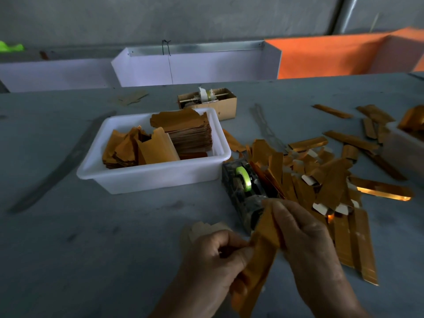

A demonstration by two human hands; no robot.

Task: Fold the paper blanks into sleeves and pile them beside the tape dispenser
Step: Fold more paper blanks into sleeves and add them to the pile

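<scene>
Golden-orange paper, a long blank (259, 255), is held above the grey table (91, 237) between both hands, and no writing or brand can be read on it or on anything around it. The right hand (307, 239) curls its fingers over the blank's upper end, pinching it; the left hand (213, 255) pinches the left edge lower down between thumb and bent fingers, so both hands are closed on the paper. Just beyond the right hand's fingertips stands the tape dispenser (245, 187), dark and worn, with a bright green roll of tape (244, 177) in it (its label, if any, is too dim to tell). To the right of the hands and touching the dispenser's far side lies the pile of folded sleeves (330, 187), loosely heaped. Beyond the left hand sits a white plastic tub (146, 177) holding stacks of flat blanks (190, 134). Farther off behind it stands a small cardboard box (220, 106), and a second white tub (403, 152) shows at the far right edge.
</scene>
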